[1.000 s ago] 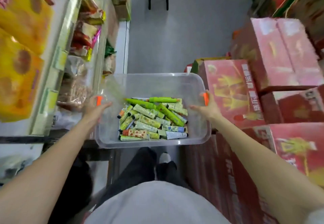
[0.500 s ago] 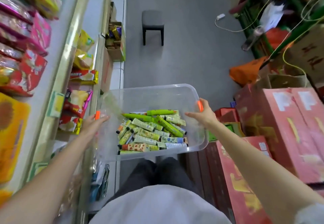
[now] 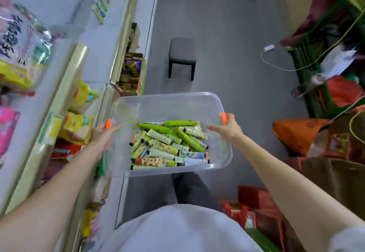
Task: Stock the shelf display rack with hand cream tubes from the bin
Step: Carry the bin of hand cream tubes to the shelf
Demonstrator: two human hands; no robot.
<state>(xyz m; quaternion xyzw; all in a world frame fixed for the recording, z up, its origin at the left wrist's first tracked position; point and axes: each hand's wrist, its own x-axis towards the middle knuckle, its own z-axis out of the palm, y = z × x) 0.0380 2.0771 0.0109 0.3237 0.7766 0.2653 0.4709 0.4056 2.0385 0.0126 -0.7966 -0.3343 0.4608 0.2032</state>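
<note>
Green, yellow and patterned hand cream tubes [image 3: 169, 145] lie heaped in a jumble, mostly in the near half of a clear plastic bin [image 3: 177, 101]; two long bright-green ones rest across the top, and several show dark caps. The bin is carried in the air in front of the person's body, above their dark trousers. The left hand [image 3: 103, 136] is closed on the bin's left rim at an orange clip [image 3: 108, 124], and the right hand [image 3: 227, 127] is closed on the right rim at another orange clip [image 3: 223, 118]. Just left of the bin runs shelving [image 3: 65, 86] packed with snack packets. Ahead on the grey floor stands a small dark stool [image 3: 182, 54] in the aisle. Red cartons [image 3: 260, 204] and an orange bag [image 3: 296, 133] crowd the right side.
</note>
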